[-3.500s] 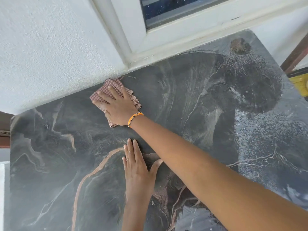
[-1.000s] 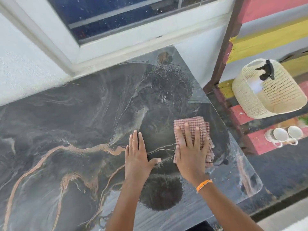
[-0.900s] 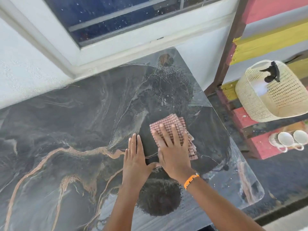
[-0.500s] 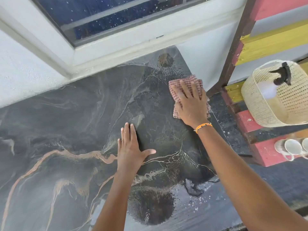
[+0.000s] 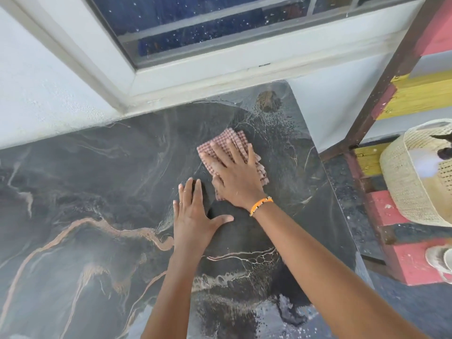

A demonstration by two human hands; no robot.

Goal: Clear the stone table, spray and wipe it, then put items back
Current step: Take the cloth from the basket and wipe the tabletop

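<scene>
The dark stone table (image 5: pixel 93 192) with pale and copper veins fills the view, with no items standing on it. A folded red-checked cloth (image 5: pixel 230 141) lies on its far right part. My right hand (image 5: pixel 234 177), with an orange band at the wrist, presses flat on the cloth with straight spread fingers. Just left of it, my left hand (image 5: pixel 193 214) rests flat on the bare stone, thumb out to the right. Spray droplets speckle the stone near the far right corner and at the near edge.
A white wall and window frame (image 5: pixel 186 77) border the table's far side. To the right, a red and yellow wooden rack (image 5: pixel 401 263) carries a woven basket (image 5: pixel 406 192) with a spray bottle (image 5: pixel 425 157) in it, and white cups (image 5: pixel 440 260) below.
My right hand has slid the cloth left and nearer from the far right edge, close beside my left hand. My left hand has stayed flat on the stone.
</scene>
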